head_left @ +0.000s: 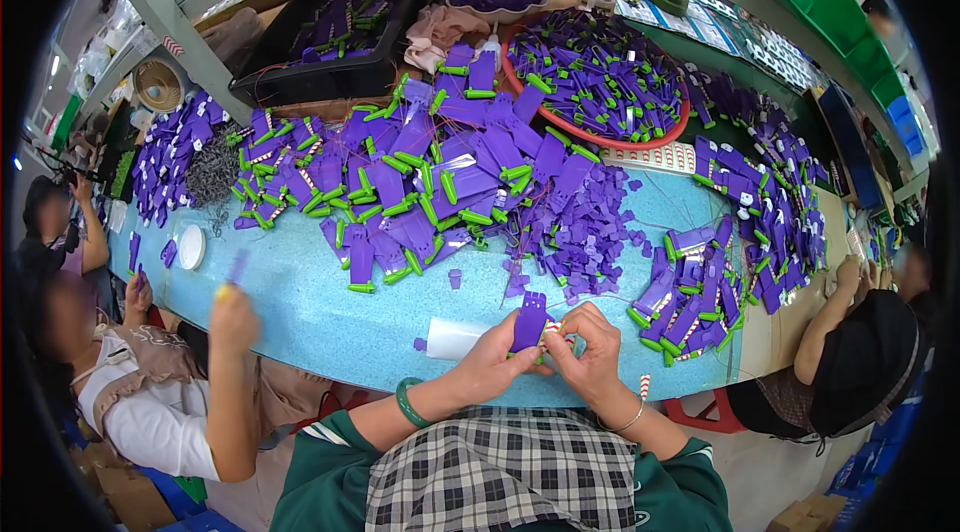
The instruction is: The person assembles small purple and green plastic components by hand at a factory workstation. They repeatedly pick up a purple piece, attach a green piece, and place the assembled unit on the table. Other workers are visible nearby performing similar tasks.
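Note:
Near the front edge of the table, my left hand [488,364] is closed round a flat purple plastic part [529,322], which stands up from the fingers. A little green shows at its lower end. My right hand [594,352] pinches a short red-and-white striped strip [554,331] against the side of that part. Fingers partly cover where the strip and the part meet. Left of my hands lies a white sheet [454,339]. Beyond them is a pile of small purple pieces [585,247]. Another striped strip [645,387] hangs by my right wrist.
Purple parts with green ends [400,192] are heaped across the blue table [290,287]. More fill a red basket [688,122] and a black tray [290,87]. A white lid [192,247] lies left. A co-worker's blurred hand [234,317] moves there; another person [850,362] sits right.

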The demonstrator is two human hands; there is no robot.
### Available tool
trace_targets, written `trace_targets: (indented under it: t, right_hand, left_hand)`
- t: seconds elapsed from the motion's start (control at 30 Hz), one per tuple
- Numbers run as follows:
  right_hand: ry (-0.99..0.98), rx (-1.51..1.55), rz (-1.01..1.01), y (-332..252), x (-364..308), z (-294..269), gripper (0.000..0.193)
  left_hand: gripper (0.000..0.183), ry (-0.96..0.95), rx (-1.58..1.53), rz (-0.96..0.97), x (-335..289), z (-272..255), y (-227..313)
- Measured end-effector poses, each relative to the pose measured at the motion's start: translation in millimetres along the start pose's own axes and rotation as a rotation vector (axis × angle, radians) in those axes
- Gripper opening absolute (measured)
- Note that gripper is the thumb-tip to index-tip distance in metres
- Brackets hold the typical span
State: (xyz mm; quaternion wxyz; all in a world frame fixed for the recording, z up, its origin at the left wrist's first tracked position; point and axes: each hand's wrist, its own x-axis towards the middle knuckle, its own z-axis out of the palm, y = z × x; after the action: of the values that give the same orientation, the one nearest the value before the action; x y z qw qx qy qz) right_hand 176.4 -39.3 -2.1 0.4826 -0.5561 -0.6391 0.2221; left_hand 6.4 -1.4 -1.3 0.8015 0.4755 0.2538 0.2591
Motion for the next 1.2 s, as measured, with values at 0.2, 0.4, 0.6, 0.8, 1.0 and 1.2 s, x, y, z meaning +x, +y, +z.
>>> trace_targets:
  t: [0.2, 0.4, 0.6, 0.8, 1.0, 1.2]
  right_hand:
    - [-0.238, 0.418, 0.400, -10.8, 12.0, -1.3, 0.045]
    - [-0.389, 0.266, 0.182, -7.4, 18.0, 1.4, 0.035]
    - [-0.261, 0.819, 0.451, -1.3, 6.7, 1.5, 0.028]
    - [-0.208, 0.978, 0.548, -2.0, 13.4, -14.9, 0.030]
    - [-0.328, 0.955, 0.654, -12.2, 17.0, -15.0, 0.009]
    - [-0.318, 0.922, 0.697, -5.2, 15.0, -11.5, 0.014]
  left_hand:
    - [0.033, -0.130, -0.301, -0.105, 1.3, -10.2, 0.6]
    - [0.039, -0.201, -0.675, -0.479, 7.0, 4.2, -11.5]
    - [0.044, -0.321, -0.657, -0.496, 5.9, 6.3, 4.7]
    - [0.012, 0.121, 0.867, 0.589, 0.2, -9.1, 37.0]
    - [0.021, 0.072, 1.350, 1.196, 7.6, -16.9, 33.4]
    - [0.017, -0.032, 1.373, 1.330, 7.2, -11.5, 31.7]
